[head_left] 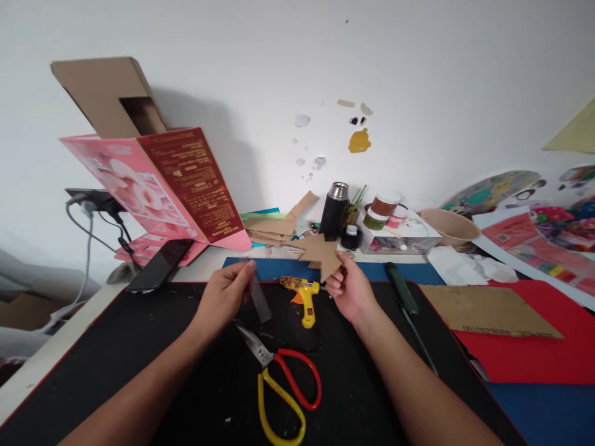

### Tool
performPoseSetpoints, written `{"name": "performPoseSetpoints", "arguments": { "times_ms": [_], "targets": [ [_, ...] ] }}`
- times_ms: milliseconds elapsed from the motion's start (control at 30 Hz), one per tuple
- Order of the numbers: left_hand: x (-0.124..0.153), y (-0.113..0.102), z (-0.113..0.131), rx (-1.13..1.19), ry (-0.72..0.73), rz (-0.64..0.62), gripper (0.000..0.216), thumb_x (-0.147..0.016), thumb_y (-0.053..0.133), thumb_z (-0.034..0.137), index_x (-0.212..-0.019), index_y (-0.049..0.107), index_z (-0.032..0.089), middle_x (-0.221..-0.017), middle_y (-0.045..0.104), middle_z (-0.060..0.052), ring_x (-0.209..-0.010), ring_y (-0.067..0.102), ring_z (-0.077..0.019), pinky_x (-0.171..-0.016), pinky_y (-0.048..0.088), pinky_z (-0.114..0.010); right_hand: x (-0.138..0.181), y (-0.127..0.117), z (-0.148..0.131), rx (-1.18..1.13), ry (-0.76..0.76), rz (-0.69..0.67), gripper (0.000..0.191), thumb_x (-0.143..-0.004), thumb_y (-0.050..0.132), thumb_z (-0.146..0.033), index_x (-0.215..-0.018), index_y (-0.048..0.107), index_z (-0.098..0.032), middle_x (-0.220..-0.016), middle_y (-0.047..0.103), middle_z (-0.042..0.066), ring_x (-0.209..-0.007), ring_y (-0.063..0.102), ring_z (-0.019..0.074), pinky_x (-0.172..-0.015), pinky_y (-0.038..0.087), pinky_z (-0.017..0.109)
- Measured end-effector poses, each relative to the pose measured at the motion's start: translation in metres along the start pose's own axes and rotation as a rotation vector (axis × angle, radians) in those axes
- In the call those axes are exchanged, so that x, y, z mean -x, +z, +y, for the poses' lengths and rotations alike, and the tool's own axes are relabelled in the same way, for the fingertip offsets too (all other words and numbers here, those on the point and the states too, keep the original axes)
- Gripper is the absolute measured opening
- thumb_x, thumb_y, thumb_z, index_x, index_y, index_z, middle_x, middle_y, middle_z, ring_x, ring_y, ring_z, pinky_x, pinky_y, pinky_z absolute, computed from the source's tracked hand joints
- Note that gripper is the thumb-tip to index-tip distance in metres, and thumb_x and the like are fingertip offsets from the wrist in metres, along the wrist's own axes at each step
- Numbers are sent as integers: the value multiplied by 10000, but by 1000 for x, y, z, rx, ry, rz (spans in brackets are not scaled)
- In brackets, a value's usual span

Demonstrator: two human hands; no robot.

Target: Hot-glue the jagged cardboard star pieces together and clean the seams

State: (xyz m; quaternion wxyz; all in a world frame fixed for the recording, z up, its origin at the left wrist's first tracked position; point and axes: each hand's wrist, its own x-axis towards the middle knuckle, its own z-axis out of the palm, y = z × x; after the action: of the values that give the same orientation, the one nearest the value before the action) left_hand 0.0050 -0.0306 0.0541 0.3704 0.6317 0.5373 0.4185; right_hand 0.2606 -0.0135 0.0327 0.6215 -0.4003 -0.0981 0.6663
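My left hand point(225, 296) is closed around a narrow clear ruler-like strip point(260, 301) that slants down over the black mat point(139, 347). In my right hand point(351, 290), pinched at its lower edge, is a star-shaped piece of brown cardboard point(321, 253), lifted above the mat. Between the two hands lies a yellow glue gun point(304, 296). Scissors with a red and a yellow handle point(283, 387) lie shut on the mat just in front of my left hand.
A pink box with its brown flap up point(153, 179) and a black phone point(160, 265) stand at the left. A black flask point(335, 210), jars point(383, 207), a bowl point(450, 226), cardboard scraps point(272, 229), a dark knife-like tool point(403, 296), a cardboard sheet point(488, 310) on red paper lie behind and right.
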Motion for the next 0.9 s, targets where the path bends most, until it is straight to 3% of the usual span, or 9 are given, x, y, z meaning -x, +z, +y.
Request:
{"name": "performPoseSetpoints", "arguments": {
  "times_ms": [67, 233, 333, 433, 500, 567, 633, 700, 900],
  "targets": [
    [4, 4, 1, -58, 25, -127, 568, -1011, 471, 614, -593, 465, 231, -521, 465, 36, -505, 432, -127, -543, 344, -267, 0, 0, 0, 5, -1, 17, 443, -1018, 659, -317, -678, 386, -238, -442, 361, -105, -357, 293, 65, -317, 185, 162],
    [16, 15, 7, -260, 246, -497, 359, -1055, 498, 462, -901, 718, 224, -859, 746, -19, -793, 672, -172, -733, 441, -264, 0, 0, 0, 33, -1, 18, 461, -984, 703, -340, -680, 372, -240, -441, 355, -106, -359, 299, 67, -322, 182, 167],
    [17, 15, 5, -305, 287, -450, 323, -1037, 552, 454, -883, 724, 228, -856, 740, -12, -783, 662, -164, -727, 428, -263, 0, 0, 1, 46, -15, 23, 467, -955, 738, -357, -686, 373, -240, -440, 353, -112, -361, 304, 66, -329, 180, 168],
    [10, 10, -3, -305, 246, -265, 507, -1040, 511, 517, -637, 572, 216, -624, 573, 11, -603, 528, -141, -610, 361, -272, 0, 0, 3, 57, -23, 12, 464, -939, 751, -367, -688, 381, -241, -441, 357, -113, -363, 300, 67, -330, 177, 170],
    [4, 7, -8, -314, 200, -168, 500, -1033, 501, 529, -646, 594, 226, -618, 582, 3, -600, 528, -157, -612, 381, -285, -1, -1, 4, 68, -22, -5, 473, -924, 766, -378, -687, 381, -242, -445, 360, -114, -365, 301, 69, -331, 176, 172],
    [-1, 6, -12, -292, 194, -65, 259, -965, 590, 454, -977, 751, 251, -926, 756, -42, -831, 664, -215, -776, 492, -319, -2, -2, 5, 84, -17, -17, 492, -908, 784, -392, -682, 374, -243, -446, 358, -115, -367, 302, 69, -333, 176, 173],
    [-3, 6, -13, -257, 206, -3, 443, -897, 640, 402, -1312, 706, 261, -1212, 752, -88, -1019, 687, -256, -907, 522, -378, -2, -2, 6, 101, -21, -16, 497, -898, 793, -400, -677, 377, -241, -445, 357, -115, -367, 302, 66, -336, 175, 171],
    [-3, 7, -8, -192, 164, -36, 511, -900, 659, 458, -1365, 686, 247, -1183, 753, -94, -983, 690, -254, -888, 526, -385, -1, -2, 7, 121, -45, -9, 479, -888, 799, -403, -677, 402, -236, -445, 361, -115, -366, 304, 62, -339, 174, 167],
    [4, 7, 15, 256, -111, -312, 632, -943, 548, 774, -1019, 766, 186, -853, 752, -67, -636, 608, -164, -608, 427, -297, 2, -2, 12, 207, -151, -38, 489, -795, 870, -464, -658, 467, -221, -452, 385, -108, -369, 323, 55, -345, 185, 169]
  ]
}}
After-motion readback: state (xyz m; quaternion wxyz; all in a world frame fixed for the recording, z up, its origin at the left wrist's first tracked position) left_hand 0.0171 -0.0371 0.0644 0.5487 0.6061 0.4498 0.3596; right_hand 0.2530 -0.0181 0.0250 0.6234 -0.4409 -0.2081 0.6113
